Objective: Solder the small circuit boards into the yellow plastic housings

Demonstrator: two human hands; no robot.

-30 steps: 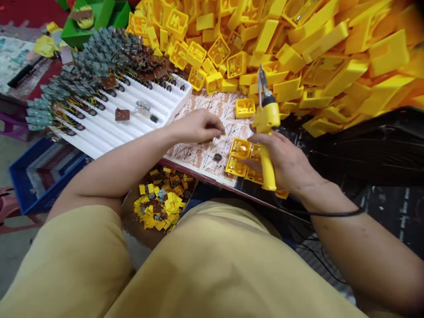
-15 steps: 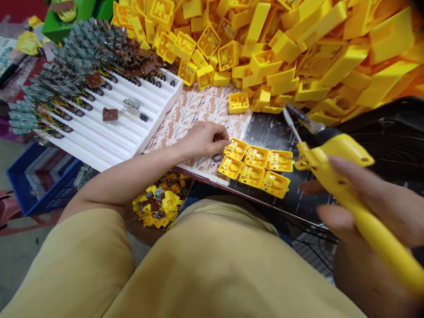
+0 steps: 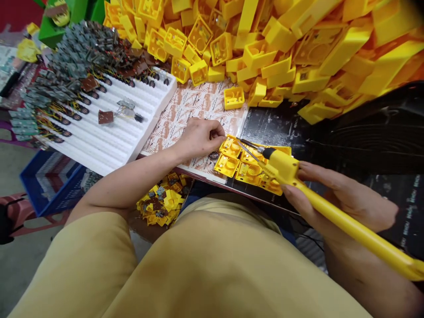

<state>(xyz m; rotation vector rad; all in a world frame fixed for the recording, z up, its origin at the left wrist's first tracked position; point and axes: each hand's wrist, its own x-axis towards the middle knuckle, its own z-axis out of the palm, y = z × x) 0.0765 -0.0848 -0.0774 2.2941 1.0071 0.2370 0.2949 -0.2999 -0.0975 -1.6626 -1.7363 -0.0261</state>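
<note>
Right hand (image 3: 344, 203) grips the soldering iron (image 3: 331, 212); left hand (image 3: 198, 138) pinches the yellow cases (image 3: 247, 165) at 9 o'clock. Keep the tip steady.

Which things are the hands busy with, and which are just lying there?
Busy with:
left hand on the row of yellow cases
right hand holding the soldering iron

Lying about:
yellow heap
white tray
blue basket

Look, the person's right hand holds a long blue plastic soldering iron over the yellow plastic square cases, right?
Not quite. The head view shows the right hand holding a long yellow plastic soldering iron, not a blue one, over the yellow plastic square cases.
</note>
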